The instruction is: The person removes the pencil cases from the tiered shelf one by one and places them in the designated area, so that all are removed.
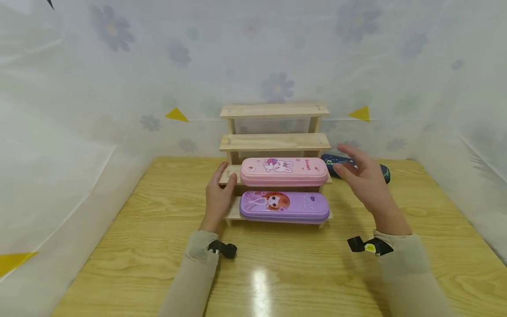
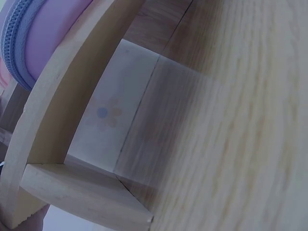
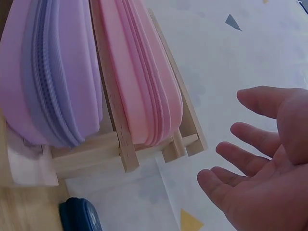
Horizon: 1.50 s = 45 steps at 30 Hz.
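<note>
A wooden stepped rack (image 1: 275, 141) stands on the table. On its lowest step lies a purple pencil case (image 1: 301, 206) with a cartoon girl; its zipper faces out in the right wrist view. One step higher rests a pink pencil case (image 1: 293, 172) with rabbits. My left hand (image 1: 217, 198) grips the rack's left end beside the pink case, mostly out of the left wrist view. My right hand (image 1: 366, 185) hovers right of the rack with fingers apart, holding nothing. Partly behind it, a dark blue pencil case (image 1: 385, 174) lies on the table.
The wood-grain table (image 1: 158, 246) extends around the rack. A white flowered sheet (image 1: 237, 53) hangs behind and at both sides. Yellow triangles (image 1: 360, 114) mark the back sheet. The rack's top step (image 1: 273, 110) stands close to that sheet.
</note>
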Tool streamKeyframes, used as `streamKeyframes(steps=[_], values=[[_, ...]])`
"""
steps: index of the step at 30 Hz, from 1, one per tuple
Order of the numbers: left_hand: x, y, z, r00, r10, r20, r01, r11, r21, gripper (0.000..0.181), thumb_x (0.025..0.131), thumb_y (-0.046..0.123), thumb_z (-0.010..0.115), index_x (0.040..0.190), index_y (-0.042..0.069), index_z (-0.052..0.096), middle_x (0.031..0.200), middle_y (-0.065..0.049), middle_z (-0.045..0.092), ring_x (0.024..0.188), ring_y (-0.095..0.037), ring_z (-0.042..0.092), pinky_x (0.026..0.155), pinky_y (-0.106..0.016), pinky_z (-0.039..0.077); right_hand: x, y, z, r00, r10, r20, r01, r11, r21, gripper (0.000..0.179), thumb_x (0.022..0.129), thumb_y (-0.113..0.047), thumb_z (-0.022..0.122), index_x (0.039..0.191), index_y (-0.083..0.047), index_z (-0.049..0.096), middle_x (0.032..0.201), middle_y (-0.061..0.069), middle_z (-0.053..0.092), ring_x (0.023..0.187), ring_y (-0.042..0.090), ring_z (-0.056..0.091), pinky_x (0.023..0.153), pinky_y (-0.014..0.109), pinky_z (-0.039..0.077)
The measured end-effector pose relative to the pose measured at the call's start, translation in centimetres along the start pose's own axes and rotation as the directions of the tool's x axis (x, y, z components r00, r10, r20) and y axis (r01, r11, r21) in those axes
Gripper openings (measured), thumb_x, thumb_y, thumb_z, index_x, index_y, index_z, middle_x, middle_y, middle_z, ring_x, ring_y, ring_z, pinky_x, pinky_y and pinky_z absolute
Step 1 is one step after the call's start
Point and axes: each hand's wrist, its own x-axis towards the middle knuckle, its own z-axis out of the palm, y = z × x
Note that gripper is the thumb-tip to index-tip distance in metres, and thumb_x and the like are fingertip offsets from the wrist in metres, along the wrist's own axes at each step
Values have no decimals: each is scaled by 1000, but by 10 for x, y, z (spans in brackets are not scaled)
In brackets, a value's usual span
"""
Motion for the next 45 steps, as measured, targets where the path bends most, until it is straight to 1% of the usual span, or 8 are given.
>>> streamKeyframes(steps=[5,12,18,22,28,32,36,45], values=[[1,0,2,1000,9,15,-9,1000,-5,56,99,39,59,148,15,48,151,3,44,140,-15,35,116,-33,26,4,-3,9,1000,-2,22,2,999,-38,56,98,-16,64,149,-8,42,155,6,35,144,22,28,114,46,30],[2,2,0,1000,15,14,-14,1000,-10,57,99,42,58,148,16,47,151,2,44,141,-17,34,116,-37,26,7,5,20,999,-53,7,54,995,-80,59,96,-13,66,150,-5,41,157,12,32,145,30,24,111,59,27],[2,1,-3,1000,13,11,-13,1000,2,56,99,42,58,148,18,48,151,3,43,141,-17,35,116,-35,26,10,14,29,998,-52,24,55,989,-137,60,96,-19,68,149,-6,43,158,13,29,144,34,25,110,62,28],[1,0,-3,1000,7,13,-7,1000,10,56,99,43,57,148,19,47,152,3,43,141,-16,35,116,-35,26,9,18,34,998,-53,41,59,989,-138,62,96,-20,67,151,-9,41,159,13,27,145,35,23,109,64,27],[1,1,-2,1000,17,20,-18,1000,18,56,99,43,57,148,18,47,152,2,43,141,-16,35,116,-35,26,10,24,40,992,-90,90,105,979,-173,59,96,-21,66,150,-11,44,160,9,27,144,36,25,105,60,37],[1,0,-3,1000,19,12,-19,1000,11,55,100,41,57,148,16,47,151,2,43,141,-17,35,116,-35,26,11,27,43,990,-53,134,86,964,-253,60,95,-29,68,149,-13,47,160,7,26,144,37,24,105,59,37],[1,-1,-3,1000,18,3,-18,1000,3,55,100,39,57,148,15,48,151,2,44,140,-17,35,116,-36,26,12,27,44,990,-7,144,52,949,-311,67,90,-34,72,149,-17,46,160,8,27,144,39,25,107,60,34],[0,-2,-2,1000,22,8,-22,1000,16,56,100,40,57,148,14,47,151,1,43,141,-16,35,116,-34,26,12,25,42,991,15,136,32,939,-341,64,91,-31,73,149,-20,48,154,18,34,135,44,36,101,58,42]])
